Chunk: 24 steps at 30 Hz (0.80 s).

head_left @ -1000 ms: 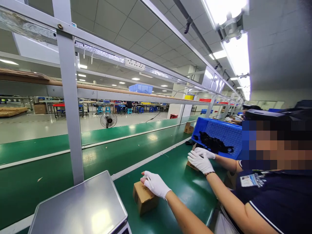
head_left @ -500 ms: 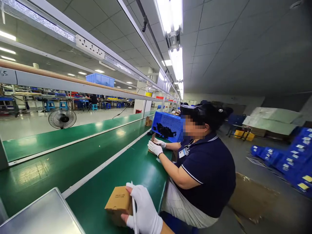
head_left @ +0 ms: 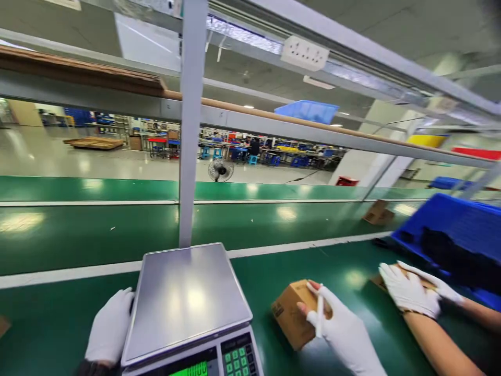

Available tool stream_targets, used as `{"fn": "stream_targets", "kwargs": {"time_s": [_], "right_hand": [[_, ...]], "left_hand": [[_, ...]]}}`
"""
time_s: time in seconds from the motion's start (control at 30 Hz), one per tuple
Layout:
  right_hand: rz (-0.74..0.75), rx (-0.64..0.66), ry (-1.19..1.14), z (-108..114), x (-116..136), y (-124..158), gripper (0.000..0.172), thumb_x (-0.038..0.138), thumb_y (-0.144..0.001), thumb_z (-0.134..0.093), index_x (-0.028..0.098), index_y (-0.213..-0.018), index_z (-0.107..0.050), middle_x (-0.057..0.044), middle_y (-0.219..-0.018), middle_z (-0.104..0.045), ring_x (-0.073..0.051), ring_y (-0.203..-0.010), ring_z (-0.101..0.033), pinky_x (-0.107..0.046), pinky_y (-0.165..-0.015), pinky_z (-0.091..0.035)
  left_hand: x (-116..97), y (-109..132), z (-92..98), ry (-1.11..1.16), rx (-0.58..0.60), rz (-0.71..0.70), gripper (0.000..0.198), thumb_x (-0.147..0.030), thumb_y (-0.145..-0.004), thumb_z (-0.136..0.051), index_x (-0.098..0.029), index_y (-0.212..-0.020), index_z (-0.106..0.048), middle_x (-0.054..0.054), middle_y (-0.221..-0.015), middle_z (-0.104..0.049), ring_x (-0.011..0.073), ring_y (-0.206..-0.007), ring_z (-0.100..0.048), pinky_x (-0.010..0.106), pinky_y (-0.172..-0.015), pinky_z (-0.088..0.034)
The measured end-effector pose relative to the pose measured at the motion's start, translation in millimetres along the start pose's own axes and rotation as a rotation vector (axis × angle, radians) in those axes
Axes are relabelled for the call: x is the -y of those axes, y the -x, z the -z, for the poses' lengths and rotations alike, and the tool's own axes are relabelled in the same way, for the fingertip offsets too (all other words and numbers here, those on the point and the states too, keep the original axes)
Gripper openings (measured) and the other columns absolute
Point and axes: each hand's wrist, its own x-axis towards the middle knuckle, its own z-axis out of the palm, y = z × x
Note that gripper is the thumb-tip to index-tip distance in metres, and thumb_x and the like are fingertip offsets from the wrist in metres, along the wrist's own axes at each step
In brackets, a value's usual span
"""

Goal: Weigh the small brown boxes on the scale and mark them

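Fan (head_left: 221, 171) in bkgd; wht pwr strip (head_left: 305, 53) above lt-blue bin (head_left: 307, 112).

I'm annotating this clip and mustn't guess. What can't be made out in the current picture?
In the head view:
Scale display: lower part cut off by the bottom edge.
Print on the box at the right hand: too small and blurred.
Co-worker's carton: inside hidden by their gloved hands.
Dark items in the blue bin: blurred together.
Brown object: cut off by the left edge.
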Motion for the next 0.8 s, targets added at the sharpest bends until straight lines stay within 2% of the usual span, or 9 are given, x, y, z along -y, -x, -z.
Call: {"fn": "stream_targets", "kwargs": {"time_s": [0.07,0.13,0.27,0.33,0.4,0.5,0.63,0.7,0.8], "right_hand": [[0.07,-0.036,0.008,4,34,-8,0.074,0.067,-0.058,-0.068,0.022,-0.118,-0.066,-0.009,-0.105,-0.072,-0.031,-0.09,-0.069,-0.039,-0.075,-0.057],[0.237,-0.035,0.007,0,78,-8,0.072,0.064,-0.061,-0.069,0.022,-0.119,-0.066,-0.009,-0.11,-0.071,-0.03,-0.093,-0.068,-0.04,-0.081,-0.055],[0.593,0.148,0.025,-24,162,6,0.06,0.052,-0.067,-0.071,0.021,-0.118,-0.067,-0.011,-0.116,-0.068,-0.031,-0.104,-0.063,-0.042,-0.092,-0.05],[0.664,0.288,-0.018,-35,185,14,0.058,0.051,-0.073,-0.068,0.02,-0.122,-0.065,-0.011,-0.113,-0.069,-0.03,-0.1,-0.065,-0.04,-0.088,-0.052],[0.66,0.37,-0.128,-43,190,15,0.055,0.052,-0.08,-0.062,0.021,-0.126,-0.062,-0.01,-0.115,-0.069,-0.028,-0.1,-0.065,-0.038,-0.087,-0.052],[0.541,0.331,-0.321,-61,164,3,0.052,0.052,-0.085,-0.057,0.019,-0.124,-0.061,-0.01,-0.118,-0.067,-0.026,-0.104,-0.064,-0.039,-0.094,-0.05],[0.164,0.295,-0.494,-106,83,-9,0.058,0.057,-0.082,-0.054,0.012,-0.119,-0.059,-0.012,-0.104,-0.07,-0.024,-0.086,-0.069,-0.037,-0.078,-0.055],[0.029,0.247,-0.47,-126,41,1,0.058,0.057,-0.082,-0.052,0.011,-0.115,-0.06,-0.011,-0.097,-0.071,-0.024,-0.081,-0.068,-0.037,-0.074,-0.056],[-0.022,0.148,-0.396,-139,1,30,0.056,0.06,-0.086,-0.044,0.015,-0.116,-0.059,-0.009,-0.092,-0.071,-0.024,-0.083,-0.067,-0.039,-0.08,-0.055]], "left_hand": [[13,7,0.2,-0.081,0.058,-0.016,0.026,-0.019,-0.087,-0.052,-0.015,-0.11,-0.065,0.011,-0.123,-0.059,0.0269,-0.121,-0.051,0.044,-0.109,-0.043],[15,8,-1.7,-0.158,0.099,-0.041,0.034,-0.017,-0.085,-0.047,-0.014,-0.113,-0.065,0.012,-0.129,-0.056,0.0275,-0.125,-0.048,0.042,-0.112,-0.04],[10,7,-1.0,-0.2,0.115,-0.032,0.037,-0.02,-0.086,-0.044,-0.012,-0.117,-0.064,0.013,-0.132,-0.053,0.0276,-0.127,-0.046,0.041,-0.112,-0.039],[9,8,1.6,-0.202,0.119,-0.014,0.037,-0.02,-0.087,-0.044,-0.013,-0.117,-0.064,0.012,-0.131,-0.055,0.0268,-0.126,-0.047,0.04,-0.111,-0.04],[9,9,4.0,-0.198,0.126,-0.002,0.036,-0.021,-0.088,-0.043,-0.014,-0.116,-0.064,0.011,-0.129,-0.056,0.0258,-0.125,-0.048,0.039,-0.11,-0.041],[10,9,5.5,-0.194,0.135,-0.011,0.035,-0.024,-0.09,-0.042,-0.014,-0.114,-0.064,0.011,-0.129,-0.057,0.0255,-0.124,-0.049,0.038,-0.109,-0.042],[11,6,5.0,-0.191,0.145,-0.037,0.034,-0.026,-0.089,-0.044,-0.015,-0.114,-0.064,0.013,-0.129,-0.055,0.0279,-0.121,-0.051,0.038,-0.107,-0.043],[12,5,4.8,-0.184,0.15,-0.044,0.034,-0.026,-0.088,-0.045,-0.015,-0.115,-0.064,0.013,-0.128,-0.056,0.0288,-0.12,-0.052,0.039,-0.105,-0.044],[11,5,5.1,-0.166,0.15,-0.042,0.036,-0.025,-0.087,-0.044,-0.014,-0.114,-0.064,0.014,-0.128,-0.056,0.03,-0.119,-0.051,0.04,-0.104,-0.044]]}}
